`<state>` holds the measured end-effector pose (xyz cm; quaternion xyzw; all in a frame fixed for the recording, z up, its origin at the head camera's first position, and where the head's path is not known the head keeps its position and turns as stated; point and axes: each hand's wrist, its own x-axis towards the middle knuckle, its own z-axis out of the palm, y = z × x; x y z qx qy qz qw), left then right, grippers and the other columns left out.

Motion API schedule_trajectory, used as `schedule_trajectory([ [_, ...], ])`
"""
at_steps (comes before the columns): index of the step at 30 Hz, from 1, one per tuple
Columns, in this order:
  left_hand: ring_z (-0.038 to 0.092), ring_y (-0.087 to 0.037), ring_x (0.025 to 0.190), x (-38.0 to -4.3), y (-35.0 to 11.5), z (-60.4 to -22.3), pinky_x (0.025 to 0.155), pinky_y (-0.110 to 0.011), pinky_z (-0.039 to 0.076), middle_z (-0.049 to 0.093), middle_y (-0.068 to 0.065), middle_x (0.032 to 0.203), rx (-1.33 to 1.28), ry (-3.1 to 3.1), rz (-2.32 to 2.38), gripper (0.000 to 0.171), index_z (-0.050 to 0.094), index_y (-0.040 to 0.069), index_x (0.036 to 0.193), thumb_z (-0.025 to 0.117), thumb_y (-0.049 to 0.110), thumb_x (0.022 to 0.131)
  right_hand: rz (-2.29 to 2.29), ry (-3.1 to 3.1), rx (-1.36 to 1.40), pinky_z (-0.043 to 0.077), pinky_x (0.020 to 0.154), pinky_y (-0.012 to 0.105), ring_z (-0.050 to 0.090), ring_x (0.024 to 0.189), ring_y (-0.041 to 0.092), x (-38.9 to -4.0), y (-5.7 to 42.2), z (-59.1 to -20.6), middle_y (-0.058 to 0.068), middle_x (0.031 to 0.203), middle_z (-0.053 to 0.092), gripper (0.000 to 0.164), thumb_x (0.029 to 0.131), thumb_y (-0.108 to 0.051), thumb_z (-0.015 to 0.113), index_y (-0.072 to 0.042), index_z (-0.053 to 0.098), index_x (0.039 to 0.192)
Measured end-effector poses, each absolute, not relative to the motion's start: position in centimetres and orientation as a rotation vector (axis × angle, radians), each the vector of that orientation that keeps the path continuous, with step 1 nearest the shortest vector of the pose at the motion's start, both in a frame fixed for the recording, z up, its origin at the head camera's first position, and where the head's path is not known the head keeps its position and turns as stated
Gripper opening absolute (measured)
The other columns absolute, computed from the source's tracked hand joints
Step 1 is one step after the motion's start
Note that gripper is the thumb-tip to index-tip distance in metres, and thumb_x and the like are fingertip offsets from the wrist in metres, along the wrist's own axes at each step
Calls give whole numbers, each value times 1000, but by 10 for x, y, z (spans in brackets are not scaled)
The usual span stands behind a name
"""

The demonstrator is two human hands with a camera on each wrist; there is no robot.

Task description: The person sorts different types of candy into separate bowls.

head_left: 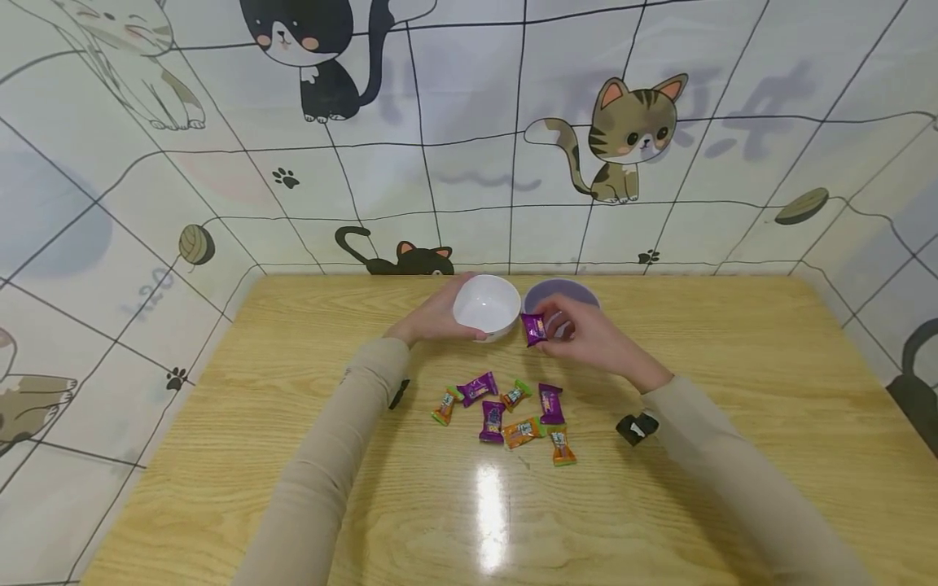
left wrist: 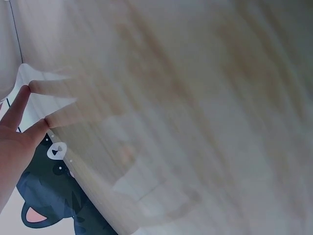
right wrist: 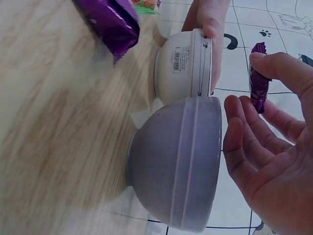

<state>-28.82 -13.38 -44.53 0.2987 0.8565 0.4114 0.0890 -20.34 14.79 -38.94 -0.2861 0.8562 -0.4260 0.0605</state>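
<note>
A person in beige sleeves works at a wooden bench. The right hand pinches a purple-wrapped sweet between thumb and fingers, above rim height, near the close left edge of a purple bowl. The left hand grips a white bowl by its left side, thumb along the near rim. The two bowls stand upright, just beside each other, the white one on the left; the right wrist view shows a barcode label on its outside.

Nearer the person, in a loose cluster on the bench, lie three purple sweets and four orange sweets with green ends. Behind the bench rises a white backdrop printed with grid lines and cartoon cats.
</note>
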Motion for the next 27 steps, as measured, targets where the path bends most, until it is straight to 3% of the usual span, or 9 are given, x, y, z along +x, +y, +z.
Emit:
schedule_trajectory([
  [8, 40, -26, 128, -289, -134, -445, 105, -41, 35, 33, -13, 148, 879, 2557, 1216, 108, 24, 3, 151, 89, 24, 67, -1283, 2633, -869, 55, 71, 33, 62, 85, 21, -216, 136, -388, 8, 100, 64, 41, 81, -6, 77, -3, 57, 117],
  [18, 41, -23, 125, -289, -134, -445, 104, -40, 36, 35, -10, 146, 845, 2549, 1217, 108, 23, 6, 151, 89, 24, 67, -1238, 2672, -764, 53, 76, 36, 61, 88, 21, -225, 118, -386, 8, 97, 64, 40, 84, -10, 75, -4, 56, 119],
  [27, 44, -22, 120, -287, -133, -442, 100, -37, 40, 39, -10, 142, 853, 2541, 1221, 105, 24, 7, 150, 88, 23, 68, -1273, 2639, -751, 51, 82, 39, 60, 95, 24, -240, 108, -387, 11, 112, 60, 45, 86, -15, 74, -3, 53, 125],
])
